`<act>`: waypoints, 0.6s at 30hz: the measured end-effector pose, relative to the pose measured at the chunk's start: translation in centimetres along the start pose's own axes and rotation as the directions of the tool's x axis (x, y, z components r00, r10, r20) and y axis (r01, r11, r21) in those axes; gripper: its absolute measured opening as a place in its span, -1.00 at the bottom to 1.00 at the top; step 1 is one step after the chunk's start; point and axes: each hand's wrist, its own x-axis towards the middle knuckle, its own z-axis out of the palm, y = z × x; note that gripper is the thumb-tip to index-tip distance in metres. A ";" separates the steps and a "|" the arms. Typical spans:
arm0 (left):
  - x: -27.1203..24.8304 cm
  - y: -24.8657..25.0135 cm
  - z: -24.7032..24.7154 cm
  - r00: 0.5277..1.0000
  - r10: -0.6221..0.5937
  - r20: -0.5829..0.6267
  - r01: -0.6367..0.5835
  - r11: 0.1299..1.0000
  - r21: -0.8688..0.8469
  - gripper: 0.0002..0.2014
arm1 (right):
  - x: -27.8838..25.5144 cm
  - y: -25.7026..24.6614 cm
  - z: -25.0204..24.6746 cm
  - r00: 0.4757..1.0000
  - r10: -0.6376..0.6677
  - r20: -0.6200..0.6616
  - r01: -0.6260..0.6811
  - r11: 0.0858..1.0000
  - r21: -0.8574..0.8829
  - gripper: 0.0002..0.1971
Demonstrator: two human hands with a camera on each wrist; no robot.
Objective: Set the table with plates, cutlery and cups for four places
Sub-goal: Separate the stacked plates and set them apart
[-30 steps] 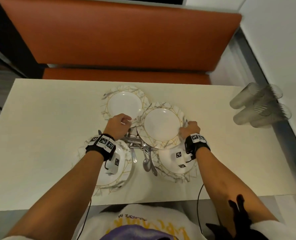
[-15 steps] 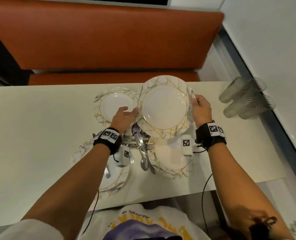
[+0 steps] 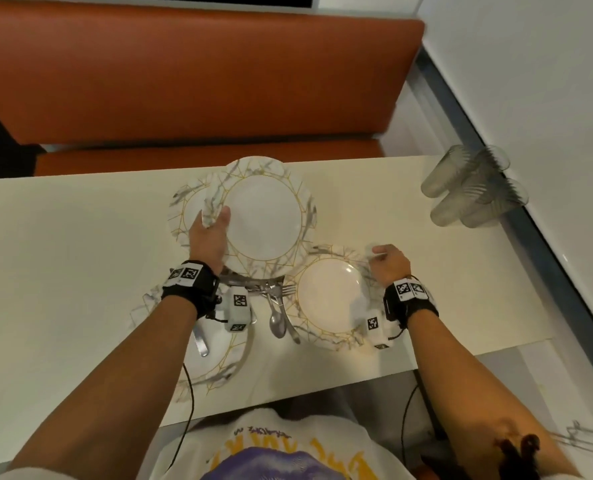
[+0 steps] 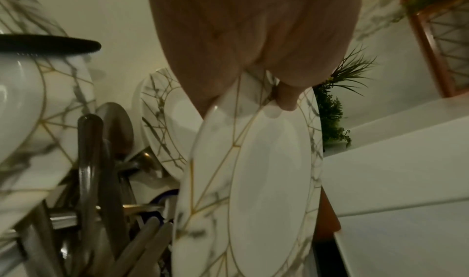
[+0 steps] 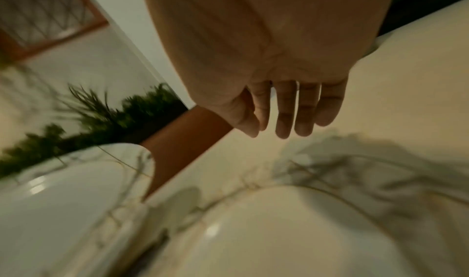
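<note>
**A:** So which hand actually has the lifted plate [image 3: 263, 216] right now?

**B:** The left hand [image 3: 209, 233]. It pinches the plate's left rim, thumb on top and fingers underneath, and the plate is up off the table [image 3: 63, 258], overlapping the far plate [image 3: 187, 216]. The wrist view shows it tilted edge-on, running away from the palm toward the bench [image 3: 184, 71].

**A:** And the right?

**B:** The right hand [image 3: 390, 263] holds nothing. Its fingers are loose and nearly straight, just over the far-right rim of the near-right plate [image 3: 326, 299].

**A:** So that's the next grab?

**B:** My guess, yeah. That rim lies directly under its fingertips. The cutlery pile [image 3: 274, 299] sits between the two wrists, and the cups [image 3: 475, 188] are well off to the right.
</note>
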 end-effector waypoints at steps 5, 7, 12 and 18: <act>0.2 -1.1 -0.6 0.996 0.033 -0.080 -0.025 0.996 0.090 -0.46 | -0.8 3.9 1.7 0.982 0.182 0.059 -0.168 0.967 -0.189 -0.43; 0.3 -1.6 -0.5 0.996 0.046 -0.077 -0.040 0.996 0.079 -0.51 | -1.2 4.5 2.2 0.977 0.192 0.095 -0.183 0.979 -0.093 -0.43; 0.2 -1.5 0.3 0.993 0.082 -0.080 -0.074 0.992 0.099 -0.57 | -1.7 4.8 1.7 0.977 0.178 0.116 -0.175 0.984 -0.029 -0.55; 0.1 -0.7 1.9 0.989 0.128 -0.076 -0.114 0.980 0.164 -0.68 | -0.2 5.5 -2.6 0.989 0.135 0.066 -0.141 0.985 0.099 -0.67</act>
